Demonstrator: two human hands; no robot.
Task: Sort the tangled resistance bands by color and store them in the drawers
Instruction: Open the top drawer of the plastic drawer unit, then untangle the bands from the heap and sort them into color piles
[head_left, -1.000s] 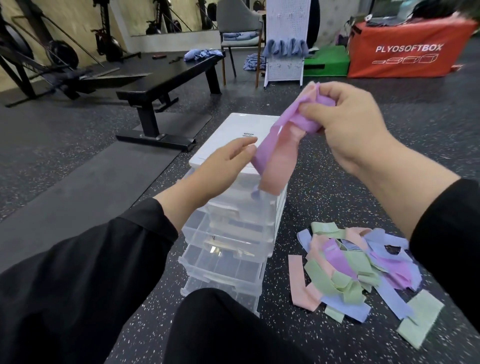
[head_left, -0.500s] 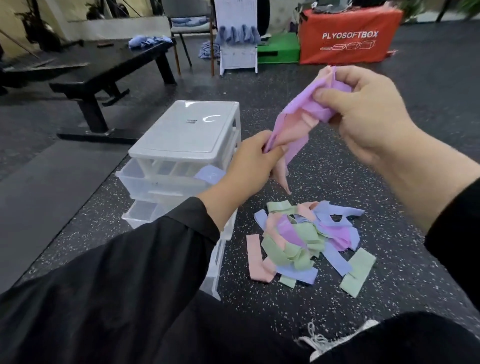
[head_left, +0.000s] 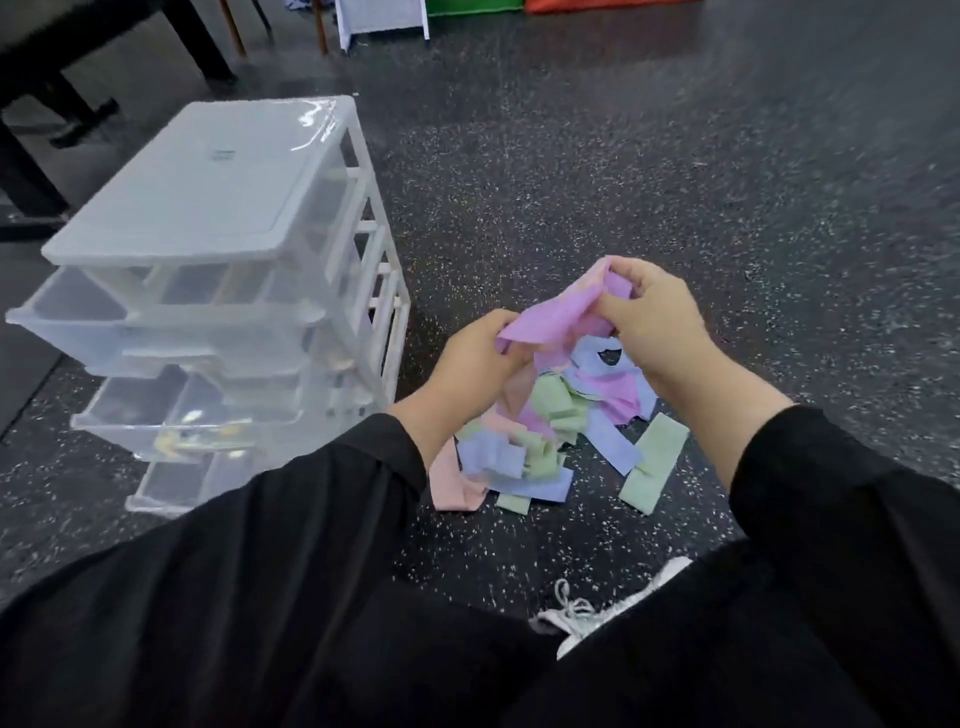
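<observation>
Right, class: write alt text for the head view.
Both hands, left hand and right hand, grip a tangled purple and pink resistance band above a mixed-colour band pile on speckled black floor, beside a clear plastic drawer unit.

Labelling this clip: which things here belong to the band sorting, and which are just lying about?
Job:
purple band, held by left hand and right hand
band pile
drawer unit

Lying about:
black bench
white stand

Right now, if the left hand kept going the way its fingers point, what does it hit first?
Probably the right hand, gripping the same purple elastic band that the left hand holds; depth between them is unclear.
</observation>
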